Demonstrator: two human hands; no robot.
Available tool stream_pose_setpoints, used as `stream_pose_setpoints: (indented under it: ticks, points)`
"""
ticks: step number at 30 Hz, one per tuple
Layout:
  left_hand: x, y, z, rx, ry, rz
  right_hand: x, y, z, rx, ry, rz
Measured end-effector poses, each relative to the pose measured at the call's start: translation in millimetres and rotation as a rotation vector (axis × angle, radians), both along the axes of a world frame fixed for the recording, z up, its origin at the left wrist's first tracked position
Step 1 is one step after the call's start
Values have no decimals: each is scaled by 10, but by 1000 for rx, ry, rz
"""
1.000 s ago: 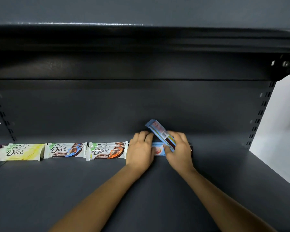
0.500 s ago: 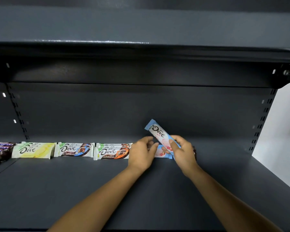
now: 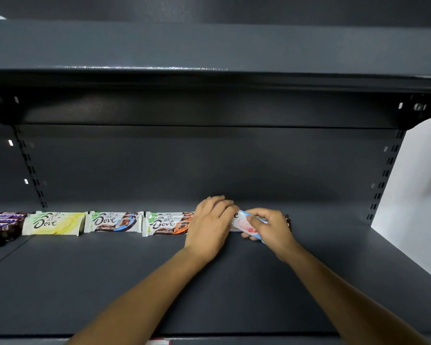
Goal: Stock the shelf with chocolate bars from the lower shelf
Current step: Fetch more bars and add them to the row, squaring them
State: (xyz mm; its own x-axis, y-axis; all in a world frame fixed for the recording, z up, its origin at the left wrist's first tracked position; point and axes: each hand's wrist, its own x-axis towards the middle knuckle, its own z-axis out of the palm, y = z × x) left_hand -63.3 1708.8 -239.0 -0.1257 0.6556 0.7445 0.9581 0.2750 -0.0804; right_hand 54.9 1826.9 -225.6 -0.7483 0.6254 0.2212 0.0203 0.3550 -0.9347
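Pink-and-blue bar (image 3: pixel 242 221) at the back of the shelf (image 3: pixel 159 282), lying lengthwise just right of the orange stack (image 3: pixel 168 224) and low enough to be at or close to the shelf surface; whether another bar lies beneath it cannot be told. The right hand (image 3: pixel 269 225) pinches the bar's right end between thumb and curled fingers. The left hand (image 3: pixel 210 222), between the bar and the orange stack, lays its fingers over the bar's left end, apparently pressing, not gripping. Step in hand, as judged: seating this bar in line with the row. The next move calls for squaring it against the orange stack, letting go, and then reaching down for more stock. Counted: one bar in hand; three stacks of white-wrapped bars, namely the orange stack, a blue stack (image 3: pixel 113 221) to its left and a yellow stack (image 3: pixel 54 223) further left; bars per stack unclear. Far left of the orange stack, several purple bars (image 3: pixel 3 225), cut by the frame edge. Above, one upper shelf (image 3: pixel 209 53).
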Motion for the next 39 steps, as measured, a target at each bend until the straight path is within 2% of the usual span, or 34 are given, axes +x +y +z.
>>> stream_pose_setpoints:
  ticks: [5,7,13,16,23,39]
  points:
    - [-42,-18,-18,-72,51,-62,55,28,-53,25,-39,1]
    - [-47,-27,-27,-135,62,-54,55,74,-111,122,-54,-46]
    - [-90,-22,-141,-292,-135,90,83,193,-185,429,-118,-215]
    - [-141,26,-186,-333,-159,127,101,219,-248,515,-125,-256]
    - [-263,180,-216,-369,-181,134,42,241,-419,578,-179,-238]
    - [-278,256,-262,-284,-383,141,5,260,-520,687,-178,-205]
